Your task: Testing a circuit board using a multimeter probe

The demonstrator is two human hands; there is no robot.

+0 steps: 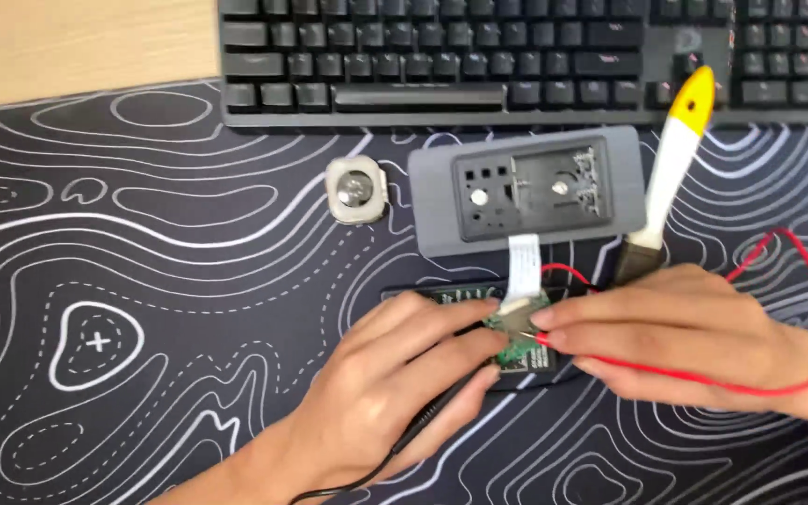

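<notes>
My left hand [390, 379] pinches a thin black probe [434, 414] whose black wire trails toward the bottom edge; its fingertips rest on a small green circuit board [513, 353]. My right hand [689, 327] comes in from the right, holding a red probe with a red wire [799, 251] looping behind it, the tip at the same board. The board lies on a dark flat module [451, 295]. A white ribbon cable [522, 265] links it to an opened grey casing [434, 201] just beyond.
A brush with a white handle and yellow end [672, 164] lies tilted right of the casing. A small square beige part with a round metal centre [356, 190] sits left of it. A black keyboard [516, 56] spans the back. A black contour-patterned mat [142, 281] covers the desk.
</notes>
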